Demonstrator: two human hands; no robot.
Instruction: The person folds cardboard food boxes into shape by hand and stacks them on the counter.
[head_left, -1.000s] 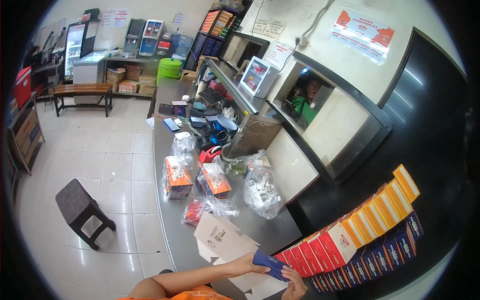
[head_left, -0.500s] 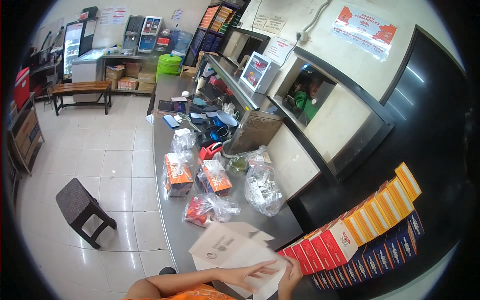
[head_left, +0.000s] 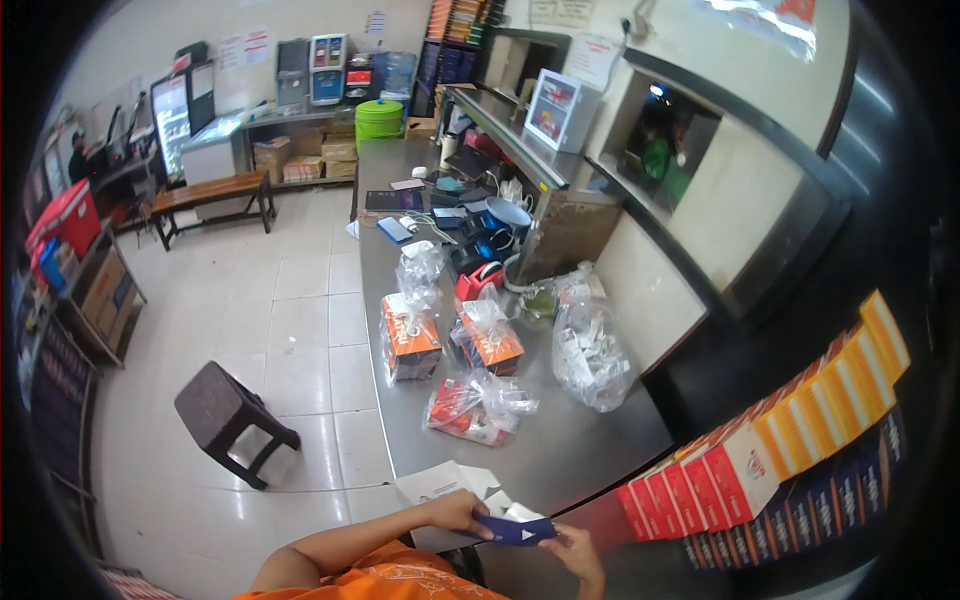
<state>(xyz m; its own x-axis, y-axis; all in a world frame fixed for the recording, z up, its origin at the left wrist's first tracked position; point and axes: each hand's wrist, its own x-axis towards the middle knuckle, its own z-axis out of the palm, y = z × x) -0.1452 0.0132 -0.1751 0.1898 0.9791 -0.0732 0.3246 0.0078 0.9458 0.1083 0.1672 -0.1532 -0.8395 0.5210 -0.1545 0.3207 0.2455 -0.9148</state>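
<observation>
A partly folded carton (head_left: 447,480), white-grey inside with a dark blue side panel, lies at the near end of the metal counter (head_left: 560,440). My left hand (head_left: 460,512) grips the panel's left end, fingers closed over its edge. At the opposite end, my right hand (head_left: 575,550) pinches the panel's corner between thumb and fingers. Just beyond the carton sits a red box in a clear plastic bag (head_left: 475,410). Two orange boxes in clear bags stand farther back, one at left (head_left: 411,345) and another at right (head_left: 490,340).
Stacked red and yellow cartons (head_left: 725,485) rise at right above dark blue ones. A bag of small white packets (head_left: 590,360) rests by the wall. Phones and cables clutter the counter's far part. A dark stool (head_left: 230,415) stands left. Someone is behind the window (head_left: 660,155).
The carton was a wide, tilted sheet with its pale side showing; it is now lower and folded, its blue panel visible. My left hand has closed on it. The view has swung left.
</observation>
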